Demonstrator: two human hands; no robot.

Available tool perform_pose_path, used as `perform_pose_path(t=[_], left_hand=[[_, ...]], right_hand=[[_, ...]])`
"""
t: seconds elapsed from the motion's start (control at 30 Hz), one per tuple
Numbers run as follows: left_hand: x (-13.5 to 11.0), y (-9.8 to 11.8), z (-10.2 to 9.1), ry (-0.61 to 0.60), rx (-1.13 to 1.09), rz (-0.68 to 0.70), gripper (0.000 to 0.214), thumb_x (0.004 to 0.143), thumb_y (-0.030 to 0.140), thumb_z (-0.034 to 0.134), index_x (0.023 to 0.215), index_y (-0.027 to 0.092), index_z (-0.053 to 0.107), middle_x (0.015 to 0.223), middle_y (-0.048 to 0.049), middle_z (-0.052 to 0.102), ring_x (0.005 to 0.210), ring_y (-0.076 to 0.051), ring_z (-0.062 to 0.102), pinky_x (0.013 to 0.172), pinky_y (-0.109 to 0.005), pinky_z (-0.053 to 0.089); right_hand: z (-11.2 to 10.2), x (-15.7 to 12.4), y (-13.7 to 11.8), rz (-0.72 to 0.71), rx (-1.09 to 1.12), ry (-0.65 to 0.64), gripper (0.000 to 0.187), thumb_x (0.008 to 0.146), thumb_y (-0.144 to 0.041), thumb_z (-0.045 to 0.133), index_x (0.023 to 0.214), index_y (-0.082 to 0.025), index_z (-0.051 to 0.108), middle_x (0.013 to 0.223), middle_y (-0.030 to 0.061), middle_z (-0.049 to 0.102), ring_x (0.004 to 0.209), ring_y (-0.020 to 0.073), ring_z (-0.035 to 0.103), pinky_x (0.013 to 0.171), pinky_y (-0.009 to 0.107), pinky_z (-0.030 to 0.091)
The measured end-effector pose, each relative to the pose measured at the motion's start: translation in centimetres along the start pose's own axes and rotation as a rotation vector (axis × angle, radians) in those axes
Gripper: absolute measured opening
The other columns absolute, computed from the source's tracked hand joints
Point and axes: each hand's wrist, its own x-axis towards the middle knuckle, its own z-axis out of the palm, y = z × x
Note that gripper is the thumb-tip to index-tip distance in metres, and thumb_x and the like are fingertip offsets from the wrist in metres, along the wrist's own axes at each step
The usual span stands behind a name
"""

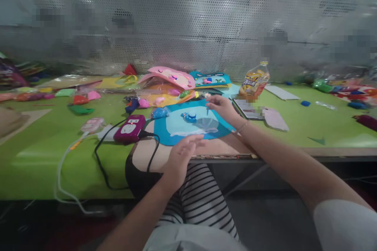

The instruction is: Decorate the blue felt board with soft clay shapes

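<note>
My left hand (183, 153) hovers at the front edge of a blue felt-like sheet (165, 136), fingers stretched out and holding nothing. Over the sheet's right side, my right hand (220, 106) has its thumb and fingers pinched together; a thin blue bit seems to show at the fingertips, too small to name. Between the hands, a small blue figure (190, 117) that looks like modelling clay lies on the sheet's light blue middle. In front of it is a clear plastic film (206, 124). A blue lump in plastic (160, 113) rests at the sheet's upper left.
Left of the sheet lie a purple power bank (130, 128) and a black cable (98, 160). Behind are pink decorated felt pieces (172, 77) and a blue decorated piece (210, 79). A snack bag (255, 80), a phone (247, 108) and a pale pink case (275, 119) stand to the right.
</note>
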Motion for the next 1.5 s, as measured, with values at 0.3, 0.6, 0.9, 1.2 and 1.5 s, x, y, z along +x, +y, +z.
perform_pose_path(t=[0.3,0.6,0.9,1.2,1.5], left_hand=[[5.2,-1.0,0.1,-0.142,0.761,0.135,0.023,0.081,0.016,0.055,0.101,0.015,0.065,0.110,-0.0138,0.062,0.113,-0.035,0.049,0.102,-0.056,0.028],[5.7,-2.9,0.4,-0.147,0.820,0.174,0.022,0.080,0.026,0.061,0.099,0.017,0.062,0.116,-0.0156,0.059,0.121,-0.036,0.046,0.108,-0.048,0.025],[5.8,-2.7,0.6,-0.140,0.743,0.168,0.021,0.076,0.022,0.063,0.097,0.017,0.063,0.112,-0.0152,0.060,0.119,-0.036,0.046,0.108,-0.046,0.023],[6.8,-2.2,1.6,-0.160,0.861,0.157,0.035,0.083,0.031,0.057,0.112,0.012,0.059,0.131,-0.0202,0.050,0.130,-0.037,0.035,0.110,-0.048,0.014],[7.1,-3.0,2.1,-0.131,0.983,0.092,0.044,0.086,0.037,0.053,0.122,0.013,0.056,0.142,-0.0190,0.039,0.138,-0.037,0.019,0.111,-0.053,0.000]], right_hand=[[0.6,-1.7,1.6,0.005,-0.071,-0.158,0.022,0.074,-0.039,0.064,0.080,-0.018,0.065,0.066,0.0007,0.064,0.059,0.0137,0.058,0.057,0.026,0.045],[0.3,-1.9,1.2,0.036,-0.151,-0.196,0.022,0.074,-0.037,0.062,0.077,-0.015,0.065,0.063,0.0018,0.064,0.059,0.0137,0.058,0.055,0.025,0.044],[0.4,-2.0,0.9,0.050,-0.247,-0.163,0.021,0.075,-0.035,0.061,0.075,-0.015,0.066,0.061,0.0011,0.063,0.057,0.0121,0.053,0.053,0.024,0.039],[0.4,-1.6,1.2,0.050,-0.332,-0.128,0.018,0.075,-0.032,0.061,0.073,-0.015,0.067,0.064,0.0012,0.064,0.060,0.0125,0.053,0.056,0.024,0.039],[0.4,-1.5,1.4,0.066,-0.404,-0.100,0.014,0.074,-0.028,0.063,0.072,-0.016,0.068,0.067,0.0026,0.067,0.062,0.0136,0.057,0.057,0.024,0.041]])
